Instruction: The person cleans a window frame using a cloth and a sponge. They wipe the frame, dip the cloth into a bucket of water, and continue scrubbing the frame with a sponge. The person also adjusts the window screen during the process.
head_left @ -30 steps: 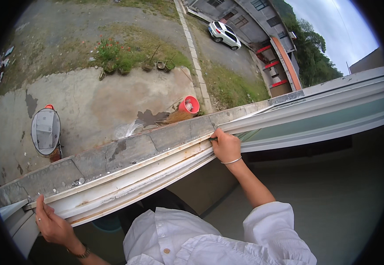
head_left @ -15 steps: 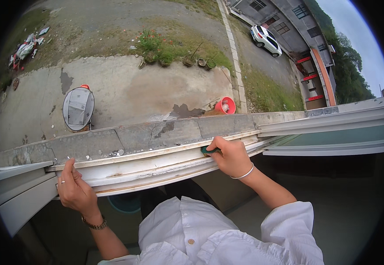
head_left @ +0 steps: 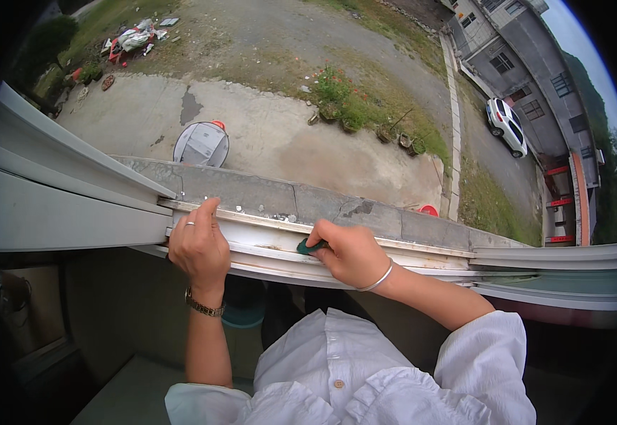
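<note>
My right hand (head_left: pixel 351 256) pinches a dark green scouring pad (head_left: pixel 311 246) and presses it into the channel of a white window track (head_left: pixel 255 236). Dirt and brown stains mark the track's grooves and edges. At the track's left end my left hand (head_left: pixel 199 244) is closed over the white frame, with its fingertips partly hidden from view. A ring and a wrist watch are on the left hand and wrist; a silver bangle circles the right wrist.
White sliding sashes (head_left: pixel 74 212) flank the opening. Beyond the track runs a cracked grey ledge (head_left: pixel 266 185) with small debris. Below me inside stands a teal basin (head_left: pixel 241 317). Outside are a round table (head_left: pixel 200 145), potted plants (head_left: pixel 333 92), a red bucket (head_left: pixel 429 210) and a white car (head_left: pixel 507 126).
My view has swung left, so the scene shifts right. My right hand has moved left along the track with the scouring pad, closer to my left hand, which stays at the left end.
</note>
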A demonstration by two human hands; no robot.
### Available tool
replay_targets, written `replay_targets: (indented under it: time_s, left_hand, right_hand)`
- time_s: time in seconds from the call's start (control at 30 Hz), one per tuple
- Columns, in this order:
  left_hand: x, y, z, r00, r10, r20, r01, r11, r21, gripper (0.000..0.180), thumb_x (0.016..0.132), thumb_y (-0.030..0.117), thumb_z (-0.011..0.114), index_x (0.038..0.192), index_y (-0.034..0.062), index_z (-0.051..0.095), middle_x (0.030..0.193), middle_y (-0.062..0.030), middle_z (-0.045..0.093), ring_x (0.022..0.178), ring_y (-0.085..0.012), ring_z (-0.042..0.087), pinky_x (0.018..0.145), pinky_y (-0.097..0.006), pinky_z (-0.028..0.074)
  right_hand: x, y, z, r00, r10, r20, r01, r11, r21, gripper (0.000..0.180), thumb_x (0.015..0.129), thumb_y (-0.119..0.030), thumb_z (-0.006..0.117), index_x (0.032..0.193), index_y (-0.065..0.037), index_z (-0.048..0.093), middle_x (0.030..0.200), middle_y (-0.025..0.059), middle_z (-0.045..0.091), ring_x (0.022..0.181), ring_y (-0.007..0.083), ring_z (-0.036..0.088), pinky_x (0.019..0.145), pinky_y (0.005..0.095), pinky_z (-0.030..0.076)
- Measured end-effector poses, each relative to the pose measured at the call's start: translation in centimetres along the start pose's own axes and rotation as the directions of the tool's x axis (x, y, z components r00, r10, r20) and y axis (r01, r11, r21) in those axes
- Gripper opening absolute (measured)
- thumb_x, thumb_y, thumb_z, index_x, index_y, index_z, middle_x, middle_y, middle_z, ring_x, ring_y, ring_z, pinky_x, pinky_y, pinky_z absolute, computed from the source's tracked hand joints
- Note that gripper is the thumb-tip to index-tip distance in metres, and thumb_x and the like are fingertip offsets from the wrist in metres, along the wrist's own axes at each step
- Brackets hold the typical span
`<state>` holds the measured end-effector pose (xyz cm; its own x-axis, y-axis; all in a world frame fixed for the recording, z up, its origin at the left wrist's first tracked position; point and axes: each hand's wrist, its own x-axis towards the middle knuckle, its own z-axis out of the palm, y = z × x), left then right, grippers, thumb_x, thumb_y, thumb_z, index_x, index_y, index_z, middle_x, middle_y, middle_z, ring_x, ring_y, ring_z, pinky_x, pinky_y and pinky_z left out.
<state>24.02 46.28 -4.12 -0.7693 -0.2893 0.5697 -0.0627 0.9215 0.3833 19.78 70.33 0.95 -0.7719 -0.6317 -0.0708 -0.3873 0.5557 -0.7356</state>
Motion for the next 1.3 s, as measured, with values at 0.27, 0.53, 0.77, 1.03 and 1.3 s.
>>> replay_targets:
  time_s: [0.27,0.53,0.77,1.03,1.3]
  left_hand:
    - [0.4,-0.2,-0.1,0.999,0.015,-0.039,-0.015,1.0,0.019,0.015,0.09,0.008,0.061,0.101,0.0124,0.07,0.081,-0.0099,0.068,0.077,-0.031,0.063,0.068,-0.042,0.049]
    - [-3.7,4.4,-6.6,0.938,0.347,-0.004,-0.321,0.87,0.374,0.021,0.079,0.008,0.062,0.099,0.0075,0.07,0.07,0.0013,0.056,0.066,-0.0139,0.055,0.057,-0.028,0.043]
    - [-12.3,10.8,-10.4,0.753,0.29,0.591,-0.628,0.586,0.513,0.028,0.08,0.015,0.061,0.101,-0.0025,0.069,0.064,0.0015,0.053,0.064,-0.0112,0.049,0.055,-0.026,0.034]
    - [-17.7,10.2,-12.0,0.686,0.192,0.702,-0.677,0.523,0.518,0.017,0.08,0.016,0.061,0.086,0.0012,0.067,0.065,-0.0003,0.052,0.066,-0.0142,0.049,0.057,-0.028,0.034]
    - [-26.5,1.1,-14.0,0.751,0.07,0.656,-0.44,0.794,0.42,0.01,0.076,0.017,0.061,0.075,0.0076,0.063,0.066,-0.0019,0.056,0.067,-0.0159,0.053,0.059,-0.029,0.038]
  right_hand:
    - [4.9,-0.1,2.2,0.995,0.049,-0.088,-0.018,0.945,0.327,0.019,0.083,-0.01,0.076,0.097,-0.004,0.064,0.085,0.0074,0.069,0.078,0.0171,0.066,0.071,0.0317,0.052]
    - [8.6,4.3,-6.3,0.982,0.162,0.101,-0.18,0.618,0.765,0.025,0.086,-0.007,0.075,0.105,-0.005,0.06,0.094,0.0053,0.069,0.08,0.0129,0.067,0.069,0.026,0.056]
    - [13.8,16.4,-13.6,0.967,0.004,-0.256,0.016,0.997,0.074,0.02,0.086,-0.014,0.075,0.1,-0.002,0.067,0.09,0.0013,0.069,0.075,0.0096,0.062,0.071,0.0249,0.051]
    - [8.0,1.5,-5.9,0.982,-0.144,0.126,0.06,0.858,0.511,0.025,0.089,-0.014,0.075,0.108,-0.004,0.061,0.092,-0.0003,0.067,0.08,0.0065,0.062,0.073,0.0225,0.051]
    - [-0.9,-10.4,8.2,0.879,-0.25,0.405,0.103,0.93,0.352,0.02,0.087,-0.009,0.076,0.1,-0.001,0.062,0.09,0.0016,0.066,0.083,0.0073,0.06,0.076,0.0232,0.05]
